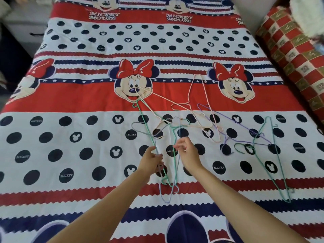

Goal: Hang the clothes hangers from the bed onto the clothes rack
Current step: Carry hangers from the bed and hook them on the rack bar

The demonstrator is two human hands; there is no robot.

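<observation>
Hanging has not begun: thin coloured wire hangers (201, 120) lie tangled on the cartoon-print bedspread (70, 137), no rack in view. Left hand (152, 161) pinches a green wire hanger (149, 130); right hand (186, 151) hovers with fingers loosely curled, holding nothing.

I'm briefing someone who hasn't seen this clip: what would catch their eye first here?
The bedspread fills the view, loud in red, white and navy with cartoon mouse faces and dots. Across its middle lies a tangle of thin wire hangers in green, pink, purple and pale blue. At the near side of the tangle, the left hand and right hand reach in at a green hanger.
</observation>
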